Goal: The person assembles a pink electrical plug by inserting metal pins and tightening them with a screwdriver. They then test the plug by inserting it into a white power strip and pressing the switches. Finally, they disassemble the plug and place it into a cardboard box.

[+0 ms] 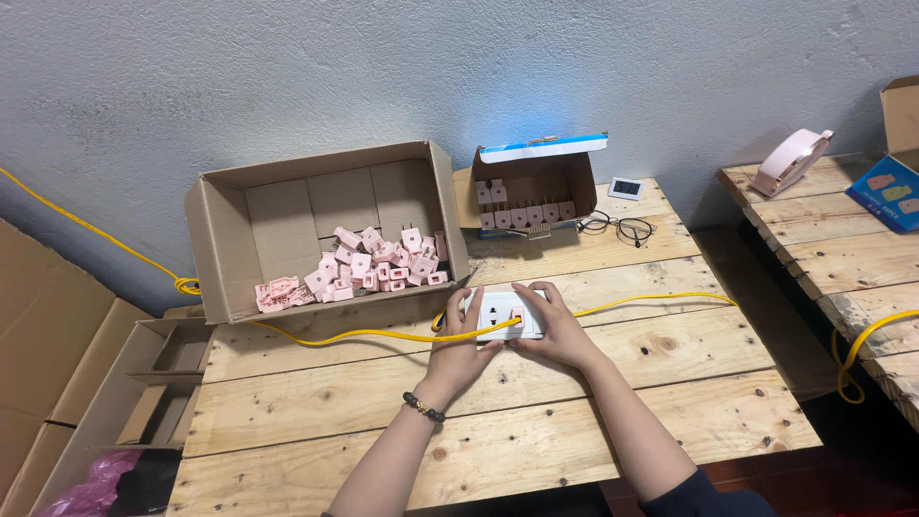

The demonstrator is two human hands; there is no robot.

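— 2 hands meet at mid-desk; bare planks lie between them and the near edge.
— Counts?
— 1 white socket block, 1 yellow cable, 2 open boxes: the large carton with a pile of pink plugs, the small box with 1 row.
— Grip?
— Left hand and right hand each clasp an end of the block, which lies flat, rectangular, its sockets facing up.
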